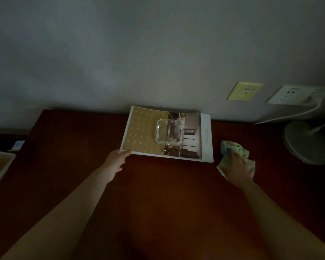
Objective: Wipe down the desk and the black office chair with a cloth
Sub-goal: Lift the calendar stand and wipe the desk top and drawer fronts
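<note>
On the desk (158, 194), the bunched cloth (231, 150) is gripped and pressed down by the right hand (240, 167), while the booklet (144, 132) is pinched at its near-left corner by the left hand (116, 162), presumably so the surface beneath it and the glass ashtray (169, 133) atop can be wiped.

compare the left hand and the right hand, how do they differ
The left hand pinches the near left corner of the booklet; the right hand holds a crumpled cloth against the desk. The left hand touches the booklet; the right hand sits just clear of its right edge. Both are stretched out over the desk.
</note>
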{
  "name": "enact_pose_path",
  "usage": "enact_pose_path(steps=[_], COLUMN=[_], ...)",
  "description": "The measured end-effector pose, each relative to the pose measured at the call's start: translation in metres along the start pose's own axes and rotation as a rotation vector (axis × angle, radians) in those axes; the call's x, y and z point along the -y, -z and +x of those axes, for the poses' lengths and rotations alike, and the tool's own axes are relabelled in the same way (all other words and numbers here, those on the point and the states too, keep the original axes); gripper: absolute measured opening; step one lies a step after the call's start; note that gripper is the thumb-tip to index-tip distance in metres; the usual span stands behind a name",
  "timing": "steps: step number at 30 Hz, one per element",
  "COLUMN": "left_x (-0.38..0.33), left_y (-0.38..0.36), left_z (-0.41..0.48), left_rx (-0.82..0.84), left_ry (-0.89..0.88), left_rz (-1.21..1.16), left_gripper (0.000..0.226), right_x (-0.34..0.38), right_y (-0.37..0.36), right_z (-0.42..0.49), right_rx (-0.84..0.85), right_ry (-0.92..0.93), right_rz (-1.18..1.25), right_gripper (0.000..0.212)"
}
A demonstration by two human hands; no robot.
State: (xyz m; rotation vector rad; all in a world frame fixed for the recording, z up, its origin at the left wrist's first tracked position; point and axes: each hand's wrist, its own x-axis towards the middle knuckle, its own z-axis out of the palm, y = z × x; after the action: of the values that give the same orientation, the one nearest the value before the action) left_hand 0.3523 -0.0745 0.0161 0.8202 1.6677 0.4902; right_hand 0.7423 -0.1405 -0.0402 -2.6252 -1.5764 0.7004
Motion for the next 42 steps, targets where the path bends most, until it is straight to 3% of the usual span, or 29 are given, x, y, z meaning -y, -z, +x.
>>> enact_pose_path(steps=[4, 10, 13, 23, 25, 30, 36, 39, 42], left_x=[0.026, 0.056, 0.072, 0.112, 0.122, 0.146, 0.158, 0.159, 0.159], left_y=[0.018, 0.058, 0.078, 0.2, 0.235, 0.295, 0.303, 0.308, 0.312], left_z=[-0.008, -0.005, -0.002, 0.0, 0.007, 0.025, 0.044, 0.065, 0.081], left_rx=[-0.007, -0.114, -0.174, -0.2, -0.232, -0.402, -0.494, -0.489, -0.52], left_ry=[0.042, 0.065, 0.076, -0.006, -0.023, -0.019, -0.041, -0.079, -0.178], left_rz=[0.042, 0.031, 0.026, 0.2, 0.272, 0.502, 0.701, 0.698, 0.749], left_gripper=[0.042, 0.034, 0.032, 0.032, 0.033, 0.043, 0.063, 0.066, 0.066], right_x=[0.005, 0.032, 0.064, 0.276, 0.318, 0.374, 0.391, 0.397, 0.401], right_y=[0.005, -0.027, -0.067, -0.181, -0.194, -0.206, -0.208, -0.21, -0.208], right_z=[-0.008, -0.062, -0.107, -0.229, -0.241, -0.246, -0.224, -0.201, -0.177], right_rx=[0.02, -0.086, -0.182, -0.085, -0.053, 0.125, 0.071, 0.032, 0.037], right_ry=[-0.072, -0.013, 0.152, 0.84, 0.904, 0.72, 0.521, 0.381, 0.357], right_rz=[-0.188, -0.086, -0.152, -0.218, -0.273, -0.304, -0.302, -0.236, -0.206], right_gripper=[0.079, 0.057, 0.053, 0.05, 0.053, 0.054, 0.061, 0.061, 0.073])
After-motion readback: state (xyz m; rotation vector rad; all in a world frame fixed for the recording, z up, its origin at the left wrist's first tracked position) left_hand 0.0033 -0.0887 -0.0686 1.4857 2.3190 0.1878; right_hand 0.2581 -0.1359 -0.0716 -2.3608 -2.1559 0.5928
